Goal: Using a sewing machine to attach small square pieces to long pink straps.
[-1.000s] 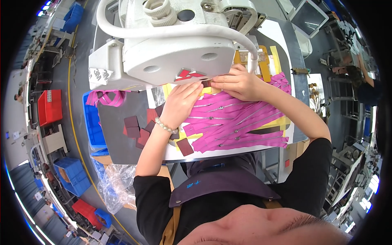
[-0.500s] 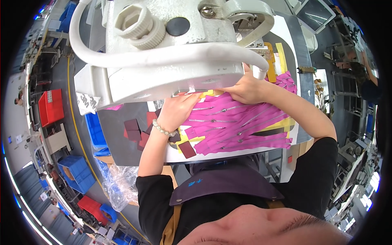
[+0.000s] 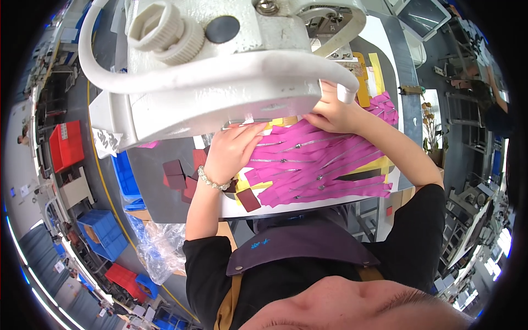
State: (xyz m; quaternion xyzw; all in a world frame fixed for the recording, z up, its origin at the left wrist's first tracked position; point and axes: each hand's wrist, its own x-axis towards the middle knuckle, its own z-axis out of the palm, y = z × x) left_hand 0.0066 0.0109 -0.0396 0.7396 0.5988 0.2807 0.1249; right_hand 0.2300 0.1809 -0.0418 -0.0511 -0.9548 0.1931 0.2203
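Note:
My left hand (image 3: 234, 151), with a beaded bracelet at its wrist, lies at the left end of the pink zippers (image 3: 316, 157). Its fingers are stretched out flat, with their tips under the front edge of the white sewing machine head (image 3: 220, 99). On the right, my right hand (image 3: 336, 114) has its fingers bent in beside the machine head. The head hides its fingertips, so what they pinch cannot be made out. Several zippers with silver teeth and pullers fan across the table between my forearms. Dark red patches (image 3: 248, 200) lie by my left wrist.
Yellow strips (image 3: 377, 71) are on the white tabletop, and a yellow plate (image 3: 362, 82) is by the machine. Plastic film (image 3: 165, 247) hangs below the table's left edge. A blue bin (image 3: 125, 176) and a red bin (image 3: 66, 146) stand to the left. A screen (image 3: 422, 17) is at far right.
The machine head appears shifted left in the picture, and my view has moved slightly. Beside it, more of my right hand's bent fingers shows. My left hand stays at the zippers' left end.

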